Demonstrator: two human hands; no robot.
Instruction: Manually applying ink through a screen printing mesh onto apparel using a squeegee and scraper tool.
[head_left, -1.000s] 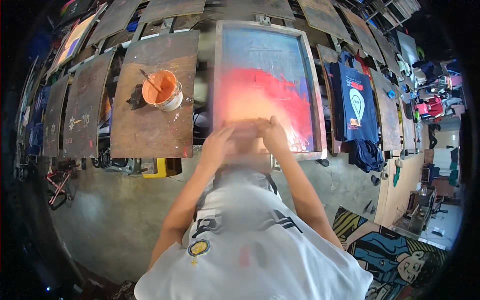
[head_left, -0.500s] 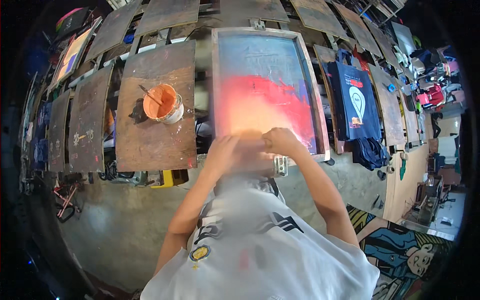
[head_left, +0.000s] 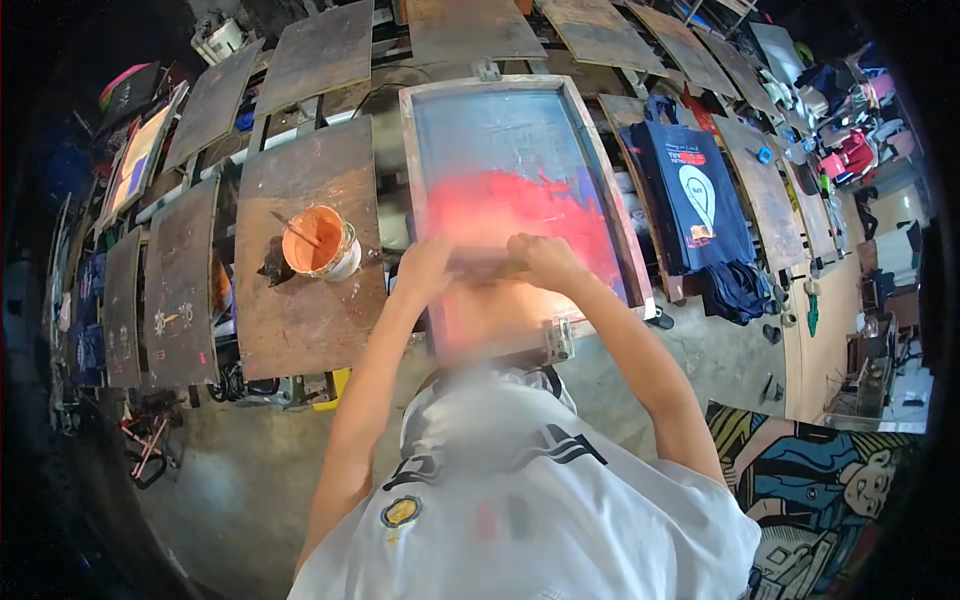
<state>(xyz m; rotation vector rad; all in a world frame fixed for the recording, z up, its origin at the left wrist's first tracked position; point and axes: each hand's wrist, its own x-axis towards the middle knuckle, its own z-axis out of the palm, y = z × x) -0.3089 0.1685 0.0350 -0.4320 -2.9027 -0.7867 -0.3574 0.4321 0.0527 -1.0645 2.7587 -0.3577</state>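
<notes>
In the middle stands a framed printing screen [head_left: 488, 125], blue at the far part, with red and pale orange ink [head_left: 515, 205] over the near part. A blurred bar, apparently a squeegee [head_left: 480, 261], lies across the inked area. My left hand [head_left: 425, 265] grips its left end, partly smeared by blur; my right hand [head_left: 540, 262] has its fingers wrapped round the right end. A metal clamp [head_left: 558, 340] sits at the screen's near edge.
A bucket of orange ink [head_left: 345, 255] with a stick stands on a wooden platen [head_left: 300, 330] at left. Dark blue printed bags [head_left: 670, 170] lie on a platen at right. More platens [head_left: 470, 25] ring the screen. A painted figure panel [head_left: 800, 490] lies at lower right, above concrete floor.
Both hands have moved forward over the screen with the bar, farther from its near edge. The view has shifted, so the surrounding platens sit differently in the picture.
</notes>
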